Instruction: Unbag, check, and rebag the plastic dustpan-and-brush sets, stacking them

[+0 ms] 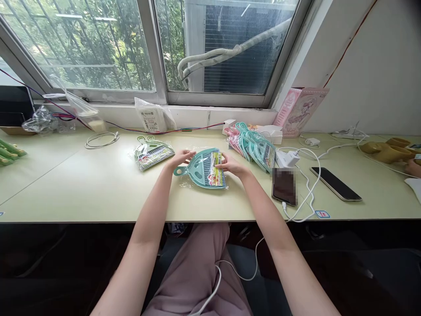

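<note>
A teal mini dustpan set (pixel 202 169) in a clear plastic bag lies on the pale green table (pixel 82 188) in front of me. My left hand (pixel 180 157) rests on its upper left edge, fingers curled on the bag. My right hand (pixel 230 165) pinches the bag's right side near the printed card. A packed green set (pixel 153 152) lies to the left. A pile of teal and pink dustpan sets (pixel 255 147) leans at the right.
Two phones (pixel 284 186) (pixel 335 183) with white chargers and cables lie at the right. A pink box (pixel 297 109) stands by the wall. Plastic bags (pixel 153 116) sit under the window. Another person's hand (pixel 413 167) shows at the far right edge.
</note>
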Motion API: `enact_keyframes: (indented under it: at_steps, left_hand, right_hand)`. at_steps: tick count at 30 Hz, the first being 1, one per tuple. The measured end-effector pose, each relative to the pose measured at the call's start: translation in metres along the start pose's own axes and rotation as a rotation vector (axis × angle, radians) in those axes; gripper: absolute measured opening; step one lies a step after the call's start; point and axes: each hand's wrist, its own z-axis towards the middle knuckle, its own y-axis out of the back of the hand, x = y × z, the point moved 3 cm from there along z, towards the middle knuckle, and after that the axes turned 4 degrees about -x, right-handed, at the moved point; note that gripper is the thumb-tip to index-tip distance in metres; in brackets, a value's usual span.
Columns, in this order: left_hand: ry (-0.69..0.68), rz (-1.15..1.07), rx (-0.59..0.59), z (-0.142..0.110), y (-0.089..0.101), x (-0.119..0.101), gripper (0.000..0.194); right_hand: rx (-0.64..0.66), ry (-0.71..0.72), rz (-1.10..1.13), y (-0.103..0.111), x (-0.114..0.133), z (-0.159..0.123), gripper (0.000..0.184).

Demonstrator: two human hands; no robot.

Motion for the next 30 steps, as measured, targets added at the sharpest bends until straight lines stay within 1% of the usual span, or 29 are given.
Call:
enact_keyframes:
  at_steps: [3,5,6,7,9,11,13,15,16,17,18,21,22,23,24,25,26,27,28,29,30]
  left_hand:
    - [-0.049,-0.05,-0.069,0.003,0.002,0.004,0.056]
    - [-0.043,-0.08,-0.104,0.004,0.009,0.008,0.052]
    - [-0.032,-0.093,-0.143,0.005,0.015,0.011,0.049]
    - [-0.015,-0.111,-0.207,0.005,0.022,0.014,0.045]
    - [0.024,-0.166,-0.4,0.005,0.037,0.02,0.036]
    - [0.045,-0.246,-0.649,0.002,0.055,0.026,0.028]
    - [0.048,-0.281,-0.919,-0.004,0.071,0.032,0.028]
    - [0.053,-0.22,-1.173,-0.012,0.084,0.035,0.031]
    - [0.062,-0.161,-1.276,-0.016,0.089,0.035,0.032]
    - [0.072,-0.098,-1.362,-0.02,0.093,0.035,0.031]
    - [0.08,-0.042,-1.424,-0.024,0.095,0.035,0.029]
    - [0.079,0.091,-1.553,-0.036,0.097,0.03,0.022]
    - [0.065,0.134,-1.591,-0.04,0.095,0.027,0.026]
    - [0.041,0.18,-1.625,-0.044,0.092,0.022,0.034]
    - [0.002,0.228,-1.647,-0.047,0.089,0.017,0.044]
    - [-0.056,0.274,-1.644,-0.048,0.083,0.01,0.052]
    - [-0.129,0.308,-1.604,-0.047,0.077,0.002,0.056]
    - [-0.213,0.323,-1.519,-0.043,0.067,-0.006,0.056]
    - [-0.294,0.312,-1.383,-0.037,0.056,-0.013,0.053]
    - [-0.349,0.27,-1.207,-0.029,0.041,-0.02,0.048]
    - [-0.364,0.199,-1.004,-0.02,0.024,-0.024,0.043]
  right_hand:
    - [0.002,0.013,-0.002,0.001,-0.001,0.001,0.078]
    - [-0.031,0.024,0.001,0.006,0.0,0.001,0.075]
    - [-0.058,0.032,0.01,0.009,0.001,0.001,0.073]
    - [-0.091,0.046,0.026,0.013,0.002,0.001,0.07]
    - [-0.18,0.095,0.083,0.022,0.004,0.001,0.067]
    - [-0.299,0.16,0.162,0.032,0.005,0.002,0.063]
    - [-0.419,0.206,0.23,0.041,0.004,0.003,0.057]
    - [-0.503,0.218,0.277,0.048,0.001,0.005,0.051]
    - [-0.529,0.217,0.293,0.05,-0.001,0.007,0.05]
    - [-0.546,0.214,0.305,0.052,-0.003,0.008,0.049]
    - [-0.559,0.209,0.312,0.053,-0.005,0.009,0.048]
    - [-0.579,0.186,0.32,0.054,-0.009,0.011,0.05]
    - [-0.581,0.177,0.324,0.053,-0.01,0.012,0.05]
    - [-0.581,0.169,0.33,0.053,-0.01,0.012,0.05]
    - [-0.579,0.165,0.337,0.051,-0.011,0.013,0.05]
    - [-0.575,0.167,0.342,0.05,-0.011,0.013,0.048]
    - [-0.57,0.174,0.346,0.049,-0.011,0.013,0.047]
    - [-0.564,0.188,0.35,0.047,-0.011,0.014,0.047]
    - [-0.559,0.208,0.355,0.045,-0.011,0.014,0.047]
    - [-0.553,0.231,0.363,0.042,-0.01,0.015,0.047]
    - [-0.545,0.253,0.373,0.039,-0.01,0.015,0.048]
